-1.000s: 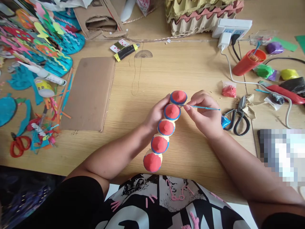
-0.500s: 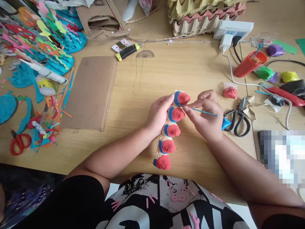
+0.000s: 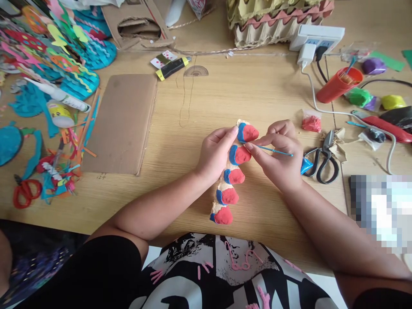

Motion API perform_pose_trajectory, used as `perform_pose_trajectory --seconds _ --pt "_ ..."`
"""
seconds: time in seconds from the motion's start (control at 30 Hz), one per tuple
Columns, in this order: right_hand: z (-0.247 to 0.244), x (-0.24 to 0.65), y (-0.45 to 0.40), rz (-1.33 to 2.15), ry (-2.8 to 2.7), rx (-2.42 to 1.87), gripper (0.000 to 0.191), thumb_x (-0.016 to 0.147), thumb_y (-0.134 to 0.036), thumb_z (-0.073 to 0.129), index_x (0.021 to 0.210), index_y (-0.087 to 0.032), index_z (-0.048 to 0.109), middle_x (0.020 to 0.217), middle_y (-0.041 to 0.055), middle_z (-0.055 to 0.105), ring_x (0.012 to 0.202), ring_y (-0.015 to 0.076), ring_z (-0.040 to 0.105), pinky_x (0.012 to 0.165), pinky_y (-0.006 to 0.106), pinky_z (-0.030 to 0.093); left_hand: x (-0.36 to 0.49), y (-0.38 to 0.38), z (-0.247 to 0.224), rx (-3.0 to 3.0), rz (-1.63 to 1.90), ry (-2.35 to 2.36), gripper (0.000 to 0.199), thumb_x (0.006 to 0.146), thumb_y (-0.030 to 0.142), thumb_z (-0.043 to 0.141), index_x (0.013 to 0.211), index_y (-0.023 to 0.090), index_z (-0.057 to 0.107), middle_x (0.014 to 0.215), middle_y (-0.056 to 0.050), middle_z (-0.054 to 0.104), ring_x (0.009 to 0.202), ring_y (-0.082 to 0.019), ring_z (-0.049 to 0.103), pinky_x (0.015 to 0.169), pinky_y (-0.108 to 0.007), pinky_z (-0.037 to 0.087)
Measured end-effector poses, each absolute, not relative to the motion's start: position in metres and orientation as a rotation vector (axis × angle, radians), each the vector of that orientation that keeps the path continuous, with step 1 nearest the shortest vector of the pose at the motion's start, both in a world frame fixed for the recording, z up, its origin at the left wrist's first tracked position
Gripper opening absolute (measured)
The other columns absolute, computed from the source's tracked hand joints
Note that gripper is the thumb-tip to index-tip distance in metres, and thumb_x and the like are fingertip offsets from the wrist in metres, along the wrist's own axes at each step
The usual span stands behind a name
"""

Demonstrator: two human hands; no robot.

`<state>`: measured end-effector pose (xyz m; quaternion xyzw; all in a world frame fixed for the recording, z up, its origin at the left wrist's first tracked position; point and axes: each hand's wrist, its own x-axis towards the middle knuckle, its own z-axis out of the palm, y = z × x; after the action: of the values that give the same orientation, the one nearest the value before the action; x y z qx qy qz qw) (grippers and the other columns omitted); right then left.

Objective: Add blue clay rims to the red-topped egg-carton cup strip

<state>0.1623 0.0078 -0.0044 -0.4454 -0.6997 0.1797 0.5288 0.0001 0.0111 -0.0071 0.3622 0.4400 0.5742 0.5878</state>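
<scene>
Strip (image 3: 215, 207): cream, carrying 5 red domes (image 3: 242, 155) with blue rims (image 3: 234, 155); held above the table (image 3: 167, 111), in front of the person, running from the hands down towards the shirt (image 3: 202, 249).

Left hand (image 3: 214, 154): closed on the upper part of the strip, thumb by the top dome, fingers largely hidden behind.

Right hand (image 3: 283, 159): thumb and forefinger pinching a thin blue stick (image 3: 273, 150), other fingers curled; fingertips at the gap between domes 1 and 2, counted from the top. Stick's working end: too small to tell whether it touches.

Change: the strip is newly turned on its side, domes pointing towards the right hand, blue rims and cream backing exposed. In judgement, this opens the side of the rims to the stick, with the left hand's grip keeping the strip steady.

Right of the hands: blue packet (image 3: 305, 165) just beside black-handled shears (image 3: 328, 139); red packet (image 3: 311, 122) beyond; red cup (image 3: 336, 88), tilted, near a white cable (image 3: 310, 92).

Left: cardboard (image 3: 119, 124), flat; red scissors (image 3: 22, 184) beside paper scraps (image 3: 61, 178).

Far side: protractor (image 3: 196, 72); egg trays (image 3: 277, 25), stacked.
</scene>
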Motion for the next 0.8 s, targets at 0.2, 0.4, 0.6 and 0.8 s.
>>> perform_pose_trajectory --seconds 0.2,0.4,0.6,0.8 --pt "-0.003 0.162 0.006 0.364 -1.698 -1.072 0.015 0.085 -0.036 0.084 0.077 -0.029 0.073 0.082 0.0043 0.054 0.082 0.0243 0.059 0.081 0.050 0.057 0.000 0.009 -0.005 0.871 1.325 1.071 0.030 0.087 0.050 0.079 0.078 0.021 0.077 0.077 -0.002 0.074 0.070 -0.013 0.066 0.066 -0.026 0.053" --pt "0.000 0.164 0.008 0.487 -1.721 -1.063 0.018 0.085 -0.041 0.083 0.079 -0.028 0.072 0.087 0.0042 0.055 0.087 0.0242 0.061 0.088 0.051 0.058 -0.002 0.014 -0.008 0.871 1.349 1.113 0.031 0.085 0.049 0.081 0.076 0.021 0.075 0.072 0.000 0.071 0.068 -0.012 0.063 0.064 -0.024 0.050" --pt "-0.001 0.167 0.015 0.543 -1.718 -1.071 0.023 0.081 -0.046 0.087 0.083 -0.028 0.073 0.091 0.0037 0.054 0.098 0.0262 0.062 0.102 0.058 0.054 -0.005 0.016 -0.006 0.895 1.349 1.134 0.033 0.085 0.049 0.081 0.073 0.019 0.073 0.063 0.002 0.063 0.060 -0.010 0.057 0.059 -0.023 0.047" --pt "-0.001 0.169 0.017 0.497 -1.749 -1.100 0.022 0.082 -0.045 0.086 0.080 -0.027 0.073 0.095 0.0048 0.056 0.101 0.0267 0.062 0.101 0.057 0.054 -0.005 0.015 -0.007 0.944 1.337 1.140 0.032 0.086 0.049 0.080 0.074 0.020 0.075 0.066 0.001 0.067 0.062 -0.011 0.060 0.060 -0.024 0.048"
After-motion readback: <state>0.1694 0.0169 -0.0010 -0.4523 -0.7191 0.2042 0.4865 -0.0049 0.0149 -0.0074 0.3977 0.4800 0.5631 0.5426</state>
